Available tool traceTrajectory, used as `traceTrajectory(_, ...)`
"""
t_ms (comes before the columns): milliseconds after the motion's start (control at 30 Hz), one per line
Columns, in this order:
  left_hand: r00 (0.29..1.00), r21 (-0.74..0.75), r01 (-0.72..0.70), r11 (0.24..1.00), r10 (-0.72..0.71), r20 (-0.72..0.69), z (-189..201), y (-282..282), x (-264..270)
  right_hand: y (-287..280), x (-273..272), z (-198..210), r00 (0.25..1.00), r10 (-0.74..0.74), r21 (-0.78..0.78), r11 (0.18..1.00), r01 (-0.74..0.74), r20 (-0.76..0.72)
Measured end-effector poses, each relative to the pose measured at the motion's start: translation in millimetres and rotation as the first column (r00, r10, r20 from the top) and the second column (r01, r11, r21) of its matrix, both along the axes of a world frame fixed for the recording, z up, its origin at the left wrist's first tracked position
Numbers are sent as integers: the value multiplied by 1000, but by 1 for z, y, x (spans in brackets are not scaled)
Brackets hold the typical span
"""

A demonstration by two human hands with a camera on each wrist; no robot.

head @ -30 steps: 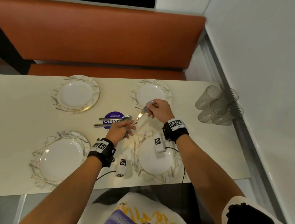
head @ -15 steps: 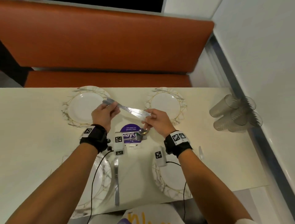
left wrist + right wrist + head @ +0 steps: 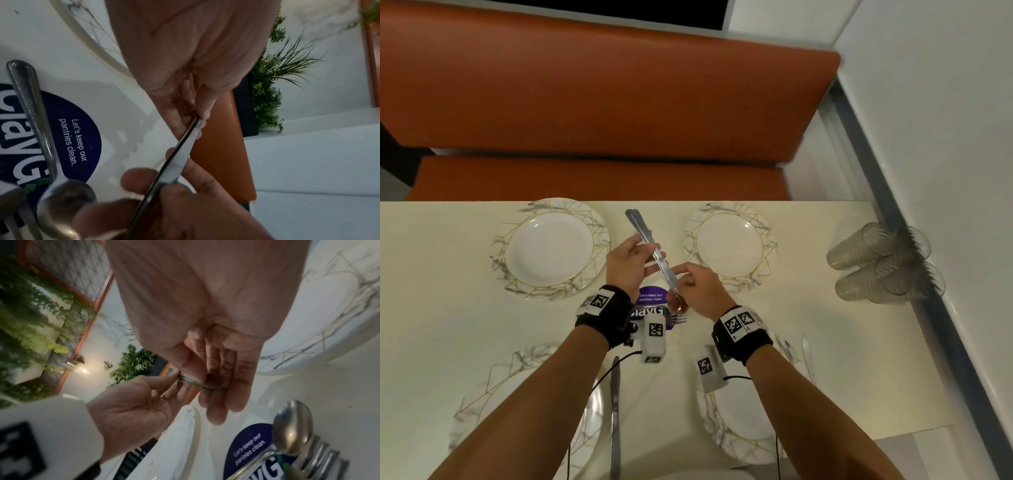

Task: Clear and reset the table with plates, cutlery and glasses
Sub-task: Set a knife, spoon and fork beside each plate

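Two knives (image 3: pixel 650 246) are held above the table (image 3: pixel 431 274) between the far plates (image 3: pixel 549 248), handles gripped by the left hand (image 3: pixel 631 265), blades pinched by the right hand (image 3: pixel 697 289).

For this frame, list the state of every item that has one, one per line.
Knives: two, held together off the table by both hands.
Left hand: grips the handles.
Right hand: pinches the blades.
Spoon: lying on the purple sticker.
Glasses: lying on their sides.
Plates: empty.
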State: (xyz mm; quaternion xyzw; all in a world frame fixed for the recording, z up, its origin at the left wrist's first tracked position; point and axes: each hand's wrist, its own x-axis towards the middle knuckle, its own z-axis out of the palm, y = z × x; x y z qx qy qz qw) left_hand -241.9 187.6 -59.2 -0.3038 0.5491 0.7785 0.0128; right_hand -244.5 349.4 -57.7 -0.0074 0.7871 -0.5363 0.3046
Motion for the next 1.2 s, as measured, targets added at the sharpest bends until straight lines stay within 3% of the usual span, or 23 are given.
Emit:
traceTrajectory(67, 999, -27, 24, 999, -23, 29, -5, 6, -2, 1, -5, -4, 1000, -3, 39, 999, 2, 10)
traceTrajectory(200, 997, -89, 66, 994, -62, 45, -10, 16, -12, 3, -14, -15, 964, 8, 219, 974, 52, -265)
traceTrajectory(333, 988, -155, 151, 976, -152, 7, -10, 21, -25, 12, -22, -19, 934, -39, 209, 971, 120, -354)
traceTrajectory(567, 986, -70, 147, 987, -141, 88, -20, 9, -53, 50, -44, -25, 954, -151, 160, 967, 197, -259)
traceTrajectory(800, 949, -228, 168, 959, -95, 301, -48, 0, -86, 90, -45, -41, 935, -312, 94, 939, 330, -166)
traceTrajectory(1200, 864, -381, 383, 842, -181, 470, -71, 19, -119, 126, -45, -50, 939, -293, 167, 932, 323, -181)
